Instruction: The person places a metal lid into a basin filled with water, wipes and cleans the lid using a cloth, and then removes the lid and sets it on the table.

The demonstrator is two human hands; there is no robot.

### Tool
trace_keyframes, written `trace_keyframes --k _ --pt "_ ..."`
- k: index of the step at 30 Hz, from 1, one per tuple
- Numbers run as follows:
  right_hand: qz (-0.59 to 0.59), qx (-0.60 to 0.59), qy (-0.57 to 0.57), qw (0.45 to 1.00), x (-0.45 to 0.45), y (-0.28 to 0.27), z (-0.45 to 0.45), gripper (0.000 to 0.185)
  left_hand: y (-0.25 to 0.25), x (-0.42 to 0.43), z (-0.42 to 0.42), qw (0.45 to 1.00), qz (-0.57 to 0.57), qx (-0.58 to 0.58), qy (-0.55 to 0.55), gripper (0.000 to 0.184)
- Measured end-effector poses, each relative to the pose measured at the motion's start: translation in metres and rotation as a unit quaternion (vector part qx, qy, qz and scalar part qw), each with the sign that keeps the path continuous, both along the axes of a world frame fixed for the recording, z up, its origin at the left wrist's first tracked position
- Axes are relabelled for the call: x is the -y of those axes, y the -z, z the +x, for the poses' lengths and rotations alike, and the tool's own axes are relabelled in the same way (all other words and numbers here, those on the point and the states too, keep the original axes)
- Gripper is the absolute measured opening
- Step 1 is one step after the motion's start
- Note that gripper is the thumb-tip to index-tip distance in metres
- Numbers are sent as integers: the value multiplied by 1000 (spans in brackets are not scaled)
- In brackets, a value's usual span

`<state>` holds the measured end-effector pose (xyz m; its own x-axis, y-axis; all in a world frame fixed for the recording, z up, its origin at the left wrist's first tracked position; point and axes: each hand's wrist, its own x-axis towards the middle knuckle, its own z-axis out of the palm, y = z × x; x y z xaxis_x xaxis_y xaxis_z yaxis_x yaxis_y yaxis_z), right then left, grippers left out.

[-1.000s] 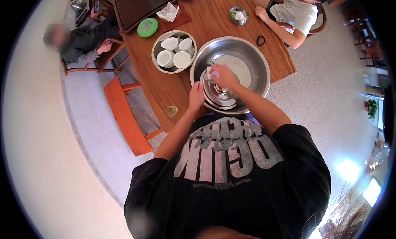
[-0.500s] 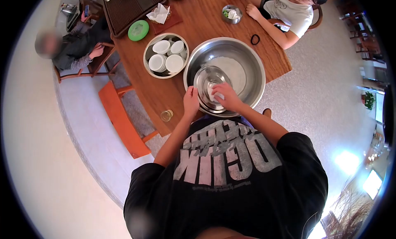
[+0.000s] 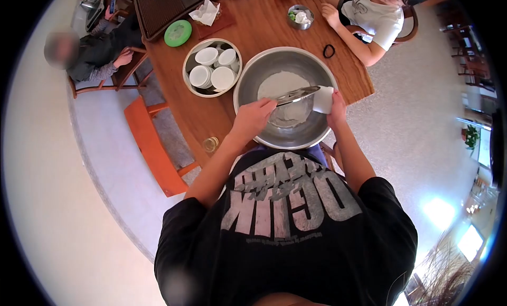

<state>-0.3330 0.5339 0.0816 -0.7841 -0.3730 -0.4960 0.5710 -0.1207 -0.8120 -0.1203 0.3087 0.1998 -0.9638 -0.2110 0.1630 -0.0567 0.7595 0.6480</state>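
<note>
A large steel basin [image 3: 245, 79] stands on the table in front of me, with a pale, powdery-looking layer [image 3: 277, 81] across its bottom. My left hand [image 3: 254, 117] grips the rim of a shiny metal dish [image 3: 297, 96]. The dish is tipped nearly on edge above the basin, so its inside is mostly hidden. My right hand [image 3: 337, 109] is closed around a white cup [image 3: 322, 100] at the basin's right side. The cup is tilted, and its mouth lies close to the dish's far end. What it contains cannot be made out.
Left of the basin, a steel bowl [image 3: 186, 76] holds several stacked white cups [image 3: 223, 78]. A glass [image 3: 210, 144], a green lid [image 3: 178, 33], a small bowl of food [image 3: 300, 17] and a black band [image 3: 328, 51] are on the table. One person [image 3: 369, 15] sits right, another [image 3: 105, 63] left.
The metal dish has gone from nearly level to steeply tipped, in my left hand. My right hand has moved from over the dish to the right, now with the white cup in it.
</note>
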Motion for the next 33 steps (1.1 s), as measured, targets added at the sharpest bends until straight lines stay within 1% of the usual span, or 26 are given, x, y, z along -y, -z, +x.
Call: trace_keyframes --k 2,4,6,8,11,14,17,18,21,22,23,24,26,27,29,30,32,33 --pt "14 -4 30 999 -10 4 -8 24 12 2 -1 999 -33 -23 32 20" --pt "11 -6 62 998 -13 -10 -10 24 19 6 0 995 -63 -38 61 21" --pt "0 -8 55 998 -16 -17 -5 25 20 8 1 991 -90 -48 90 20" --pt "-17 -7 63 998 -16 -15 2 24 22 7 4 994 -58 -47 74 21" --pt "-25 -50 19 998 -6 0 17 23 21 9 14 998 -43 -41 35 19" --pt "25 -116 -71 990 22 -15 36 21 24 9 29 997 -59 -37 -33 17" --pt "-1 -229 -181 957 55 1 49 20 41 2 43 993 -57 -28 -102 18" --pt "6 -236 -231 944 64 -5 55 21 48 0 47 991 -52 -24 -124 18" --pt "33 -269 -373 887 88 -25 74 21 65 -5 56 984 -4 -66 -168 19" --pt "46 -289 -413 863 92 -27 83 22 69 -7 58 980 57 -61 -183 20" --pt "51 -341 -425 837 92 -30 90 22 74 -10 59 971 118 -57 -199 20" --pt "55 -393 -433 809 92 -31 97 23 77 -12 61 958 180 -53 -215 21" --pt "40 -550 -388 739 90 -30 112 24 80 -11 69 956 235 -10 -175 22" --pt "43 -546 -395 738 91 -24 113 25 80 -9 72 953 261 10 -155 23" --pt "52 -537 -408 736 88 -4 112 27 76 -14 74 963 228 11 -142 21" --pt "77 -524 -391 752 87 7 110 26 74 -18 76 968 211 13 -136 20" --pt "129 -497 -349 784 93 31 95 24 76 -20 78 963 228 8 -141 22" --pt "152 -531 -310 774 98 33 88 24 74 -21 77 961 237 7 -141 23"
